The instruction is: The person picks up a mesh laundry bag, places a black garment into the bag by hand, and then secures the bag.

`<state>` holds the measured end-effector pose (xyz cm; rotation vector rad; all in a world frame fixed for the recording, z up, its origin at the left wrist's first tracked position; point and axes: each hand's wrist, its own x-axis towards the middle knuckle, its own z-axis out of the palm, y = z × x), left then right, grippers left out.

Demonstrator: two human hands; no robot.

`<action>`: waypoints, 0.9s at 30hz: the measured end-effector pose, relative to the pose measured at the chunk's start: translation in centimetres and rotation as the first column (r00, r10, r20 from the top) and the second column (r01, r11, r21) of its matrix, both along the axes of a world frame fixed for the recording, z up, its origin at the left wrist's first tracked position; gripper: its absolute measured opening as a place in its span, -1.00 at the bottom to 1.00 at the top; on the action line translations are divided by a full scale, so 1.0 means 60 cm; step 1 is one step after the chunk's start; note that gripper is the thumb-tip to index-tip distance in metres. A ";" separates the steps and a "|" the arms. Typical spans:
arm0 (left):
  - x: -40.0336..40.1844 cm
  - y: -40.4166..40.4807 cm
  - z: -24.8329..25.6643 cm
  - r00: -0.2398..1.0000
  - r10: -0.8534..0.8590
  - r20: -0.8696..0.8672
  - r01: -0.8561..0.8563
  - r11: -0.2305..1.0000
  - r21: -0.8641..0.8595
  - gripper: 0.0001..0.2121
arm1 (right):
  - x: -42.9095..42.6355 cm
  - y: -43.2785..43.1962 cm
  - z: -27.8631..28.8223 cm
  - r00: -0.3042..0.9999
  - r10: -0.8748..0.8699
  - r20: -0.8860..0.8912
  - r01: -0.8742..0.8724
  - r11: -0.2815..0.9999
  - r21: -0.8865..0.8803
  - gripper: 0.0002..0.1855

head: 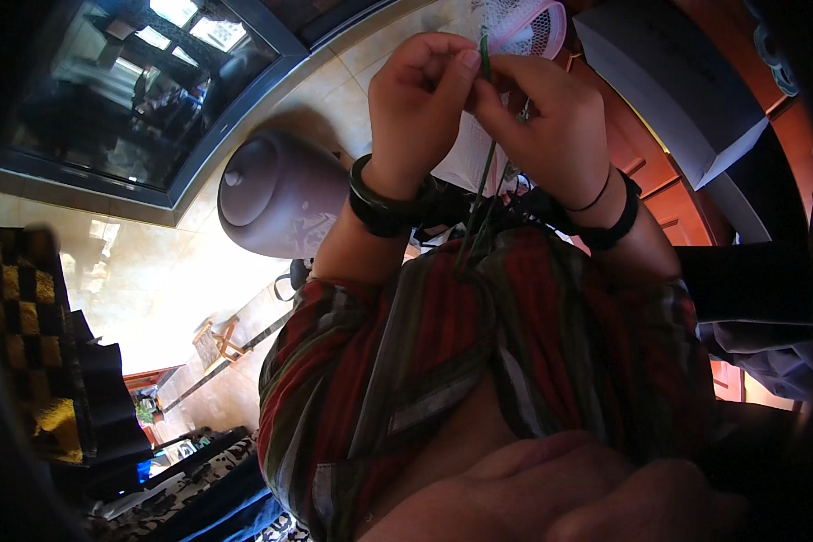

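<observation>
Both of my hands are raised close together near the top of the view, fingertips meeting. Between them runs a thin green cord or strip [484,57], its upper end sticking up past the fingers. My left hand [417,101], with a dark bangle at the wrist, pinches it by thumb and forefinger. From the other side, the thumb and forefinger of my right hand [549,122] grip it just below. Thin green strands [477,203] trail down from the hands toward my striped shirt [440,325]. The exact grip point is partly hidden by the fingers.
Behind the hands are a white mesh item with a pink rim [554,30] and a grey box [671,81]. A large lidded brown jar [278,196] stands on the tiled floor to the left. Farther off are a small wooden folding stool [220,347] and a dark-framed glass panel [142,95].
</observation>
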<state>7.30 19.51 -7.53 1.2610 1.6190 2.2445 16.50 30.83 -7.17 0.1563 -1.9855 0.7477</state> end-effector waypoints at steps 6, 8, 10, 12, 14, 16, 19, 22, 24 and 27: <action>-0.001 -0.004 0.001 0.828 0.315 -0.464 -0.360 0.933 -0.008 -0.92 | -0.003 -0.010 -0.007 0.996 -0.082 -0.038 0.082 0.997 0.004 -0.84; -0.002 -0.006 0.003 0.773 0.342 -0.534 -0.393 0.919 0.021 -0.92 | -0.003 -0.016 -0.013 0.999 -0.012 0.036 0.018 0.987 -0.160 -0.82; -0.004 -0.009 0.009 0.672 0.329 -0.663 -0.395 0.917 0.055 -0.94 | -0.003 -0.015 -0.020 0.999 0.012 0.049 -0.003 0.981 -0.195 -0.81; -0.009 -0.015 0.012 0.668 0.285 -0.687 -0.381 0.924 0.013 -0.93 | -0.004 -0.015 -0.023 0.997 0.039 0.061 -0.024 0.973 -0.229 -0.80; -0.017 -0.021 0.012 0.663 0.242 -0.708 -0.369 0.929 -0.028 -0.92 | -0.002 -0.018 -0.024 0.980 0.174 0.095 -0.117 0.894 -0.433 -0.81; -0.024 -0.028 0.011 0.671 0.209 -0.712 -0.374 0.924 -0.081 -0.92 | 0.002 -0.021 -0.020 0.970 0.220 0.106 -0.144 0.866 -0.480 -0.82; -0.039 -0.028 0.009 0.574 0.251 -0.780 -0.446 0.894 -0.041 -0.89 | 0.004 -0.020 -0.019 0.955 0.280 0.095 -0.192 0.831 -0.522 -0.83; -0.040 -0.016 0.035 0.293 0.420 -0.859 -0.499 0.834 0.237 -0.84 | 0.006 -0.021 -0.018 0.948 0.309 0.077 -0.229 0.832 -0.506 -0.83; -0.036 -0.011 0.043 0.262 0.422 -0.868 -0.434 0.855 0.284 -0.81 | 0.006 -0.023 -0.019 0.944 0.320 0.080 -0.242 0.835 -0.495 -0.82; -0.043 -0.012 0.030 0.414 0.377 -0.829 -0.372 0.901 0.224 -0.83 | 0.004 -0.025 -0.024 0.937 0.350 -0.002 -0.310 0.826 -0.470 -0.80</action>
